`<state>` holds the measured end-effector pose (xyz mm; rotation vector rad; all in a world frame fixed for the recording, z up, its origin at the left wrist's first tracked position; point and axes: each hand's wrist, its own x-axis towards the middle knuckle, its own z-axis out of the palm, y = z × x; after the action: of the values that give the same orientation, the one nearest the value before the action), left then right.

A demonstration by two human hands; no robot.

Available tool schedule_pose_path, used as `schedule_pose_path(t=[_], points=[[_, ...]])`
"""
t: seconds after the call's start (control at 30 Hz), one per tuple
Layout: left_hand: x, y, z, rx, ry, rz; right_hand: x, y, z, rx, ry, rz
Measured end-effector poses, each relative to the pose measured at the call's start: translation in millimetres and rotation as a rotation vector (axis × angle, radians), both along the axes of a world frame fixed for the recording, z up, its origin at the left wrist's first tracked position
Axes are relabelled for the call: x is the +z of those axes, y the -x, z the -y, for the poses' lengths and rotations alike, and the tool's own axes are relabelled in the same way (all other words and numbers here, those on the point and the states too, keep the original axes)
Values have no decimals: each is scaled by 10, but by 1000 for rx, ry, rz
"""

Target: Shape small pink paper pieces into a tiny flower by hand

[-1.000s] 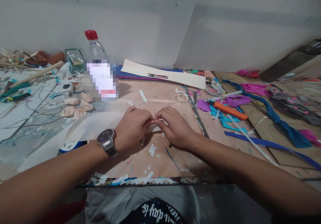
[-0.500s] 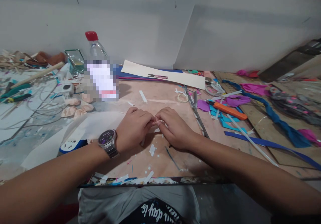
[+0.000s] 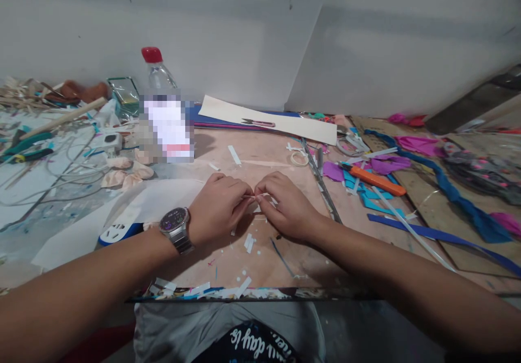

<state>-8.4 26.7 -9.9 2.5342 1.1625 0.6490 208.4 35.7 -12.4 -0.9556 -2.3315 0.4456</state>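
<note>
My left hand point(image 3: 220, 203), with a watch point(image 3: 174, 221) on its wrist, is closed in a pinch over the middle of the table point(image 3: 260, 162). Touching it at the fingertips, my right hand point(image 3: 285, 205) pinches too. Something small and pale shows between the fingertips, too small to name. White paper scraps point(image 3: 249, 242) lie on the table just below the hands. A roll of tape point(image 3: 299, 158) rests beyond my right hand.
A red-capped bottle point(image 3: 152, 55) stands at the back left. Small snips point(image 3: 258, 122) lie on a cream strip point(image 3: 313, 129) at the back. To the right are an orange cutter point(image 3: 378, 181) and a blue strip point(image 3: 437, 234); a white power strip point(image 3: 118, 233) is at left.
The view has shifted slightly, so the table items appear a little farther right. Both hands remain pinched together, with only a small change in the fingers.
</note>
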Motion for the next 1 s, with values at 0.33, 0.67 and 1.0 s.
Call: schedule_pose_path(t=[0.33, 0.67, 1.0], points=[[53, 18, 11, -10, 49, 9, 8, -23, -2, 56, -29, -36], [103, 42, 0, 58, 59, -3, 38, -50, -10, 31, -40, -4], [102, 60, -19, 176, 102, 7, -19, -68, -38, 0, -9, -67]])
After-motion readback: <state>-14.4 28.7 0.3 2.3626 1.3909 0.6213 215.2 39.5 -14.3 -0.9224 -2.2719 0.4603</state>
